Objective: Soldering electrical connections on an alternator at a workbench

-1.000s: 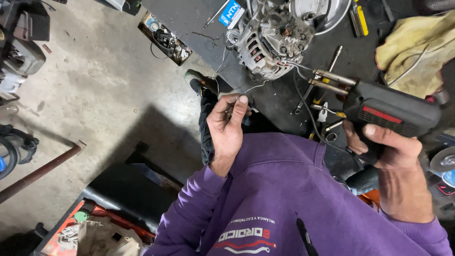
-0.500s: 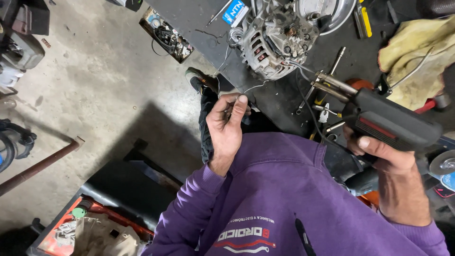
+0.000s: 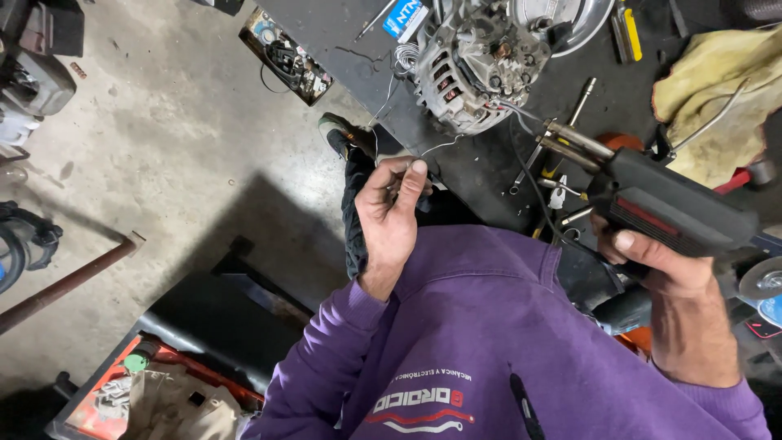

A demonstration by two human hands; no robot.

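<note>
Nearest the wearer is the purple sweatshirt (image 3: 489, 342). Just past it, the left hand (image 3: 391, 216) is raised, thumb and fingers pinched narrowly on a thin silvery wire (image 3: 436, 147) that curls up toward the alternator (image 3: 481, 61). The right hand (image 3: 660, 261) is wrapped fully round the grip of a black pistol-type soldering gun (image 3: 668, 208), to the right of and below the alternator.

The gun's long axis runs from the hand up and to the left; its paired metal tip (image 3: 570, 138) points at the alternator's lower right edge, close to it, though contact cannot be confirmed.

The alternator lies on the dark workbench (image 3: 489, 175), casing open, with thin leads trailing from it. Beyond it to the right lie a yellow cloth (image 3: 717, 90) and a yellow-handled tool (image 3: 629, 28); to its left, a small tray of parts (image 3: 285, 57) sits at the bench edge above the concrete floor (image 3: 163, 163).

Assessment: the work appears to be at the approach stage. Wire and tool are both in hand, but the wire's free end is apart from the tip, and no finished joint shows. Bringing wire, tip and terminal together seemingly remains.
</note>
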